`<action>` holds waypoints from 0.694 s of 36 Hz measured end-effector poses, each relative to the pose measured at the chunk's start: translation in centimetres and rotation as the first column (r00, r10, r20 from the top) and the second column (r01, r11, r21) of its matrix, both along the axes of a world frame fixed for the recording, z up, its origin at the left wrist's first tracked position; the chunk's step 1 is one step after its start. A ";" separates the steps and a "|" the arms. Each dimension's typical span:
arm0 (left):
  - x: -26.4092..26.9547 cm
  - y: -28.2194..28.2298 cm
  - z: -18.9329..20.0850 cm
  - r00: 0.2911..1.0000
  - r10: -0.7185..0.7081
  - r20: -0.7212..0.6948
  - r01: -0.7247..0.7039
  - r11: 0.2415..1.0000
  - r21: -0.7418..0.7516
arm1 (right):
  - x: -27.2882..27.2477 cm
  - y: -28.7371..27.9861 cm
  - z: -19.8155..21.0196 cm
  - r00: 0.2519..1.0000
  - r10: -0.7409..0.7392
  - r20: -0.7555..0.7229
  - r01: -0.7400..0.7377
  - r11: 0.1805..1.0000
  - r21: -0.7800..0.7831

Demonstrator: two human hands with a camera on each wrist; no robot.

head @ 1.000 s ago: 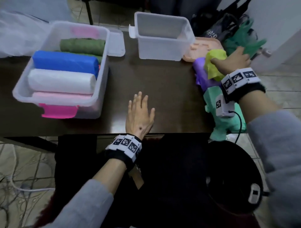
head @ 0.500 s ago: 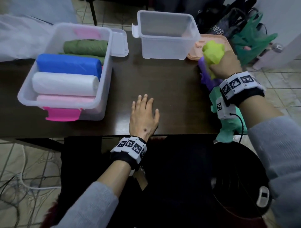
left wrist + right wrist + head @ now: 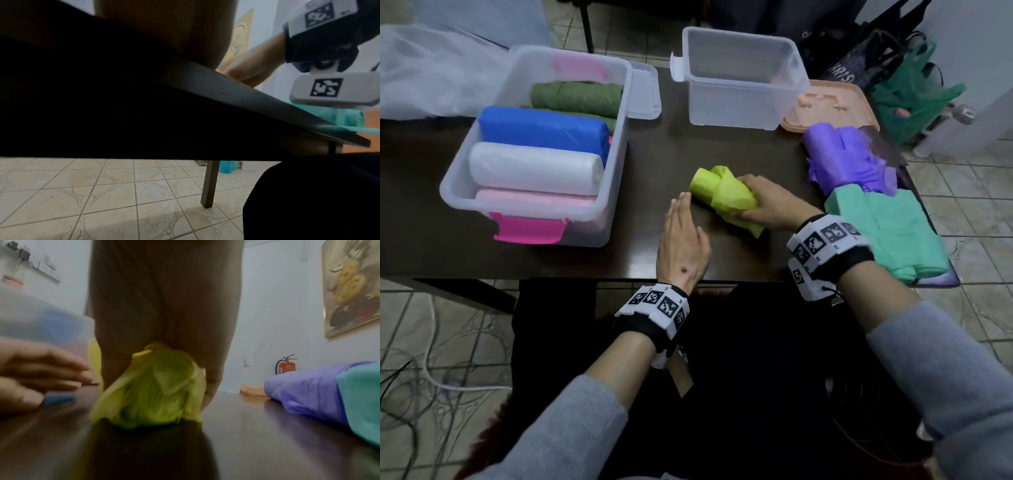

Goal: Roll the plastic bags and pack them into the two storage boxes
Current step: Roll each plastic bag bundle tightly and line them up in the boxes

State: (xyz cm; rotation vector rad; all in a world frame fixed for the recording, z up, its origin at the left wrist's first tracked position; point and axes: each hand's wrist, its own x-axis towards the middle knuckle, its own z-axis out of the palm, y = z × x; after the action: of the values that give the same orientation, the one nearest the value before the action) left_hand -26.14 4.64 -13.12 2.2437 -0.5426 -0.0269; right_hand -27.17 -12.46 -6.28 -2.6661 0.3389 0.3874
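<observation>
Here the right hand (image 3: 767,205) has its fingers curled round a crumpled yellow-green bag (image 3: 726,195) resting on the dark bench (image 3: 647,161). The left hand (image 3: 683,246) lies flat beside it, fingers straight and apparently just short of the bag, though blur makes this uncertain. The left storage box (image 3: 616,144) holds rolled bags; the far storage box (image 3: 743,92) appears empty. Purple bags (image 3: 842,157) and teal bags (image 3: 887,226) lie at the right.
</observation>
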 end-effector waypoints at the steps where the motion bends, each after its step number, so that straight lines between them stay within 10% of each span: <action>1: 0.0 0.0 -0.2 1.000 -0.009 0.016 0.008 1.000 0.023 | 0.2 -0.2 0.4 1.000 -0.003 -0.017 0.003 1.000 0.010; 6: 0.0 -0.3 -0.5 0.996 -0.044 0.076 0.034 0.991 0.128 | 1.5 -2.1 2.8 0.968 -0.174 0.180 0.175 0.985 0.010; 10: -0.1 -0.4 -0.5 0.991 -0.064 0.114 0.039 0.977 0.210 | 2.3 -2.4 3.8 0.763 -0.331 0.555 0.487 0.860 -0.156; 13: -0.1 -0.5 -0.5 0.989 -0.087 0.117 0.050 0.956 0.288 | 2.6 -1.1 3.9 0.724 -0.144 0.675 0.317 0.938 -0.140; 18: -0.3 -0.5 -0.4 0.988 -0.116 0.102 0.071 0.926 0.370 | 2.5 1.6 2.4 0.978 0.029 0.208 -0.008 0.995 -0.099; 25: -0.2 -0.3 -0.1 0.998 -0.048 0.035 0.041 0.986 0.160 | 2.4 3.5 0.8 0.993 -0.060 -0.102 0.037 0.976 -0.214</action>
State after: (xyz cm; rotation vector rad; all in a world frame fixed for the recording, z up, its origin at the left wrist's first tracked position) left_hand -26.37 4.31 -13.19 2.3918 -0.6311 -0.0512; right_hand -24.82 -9.00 -5.44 -2.8440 0.5038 0.5078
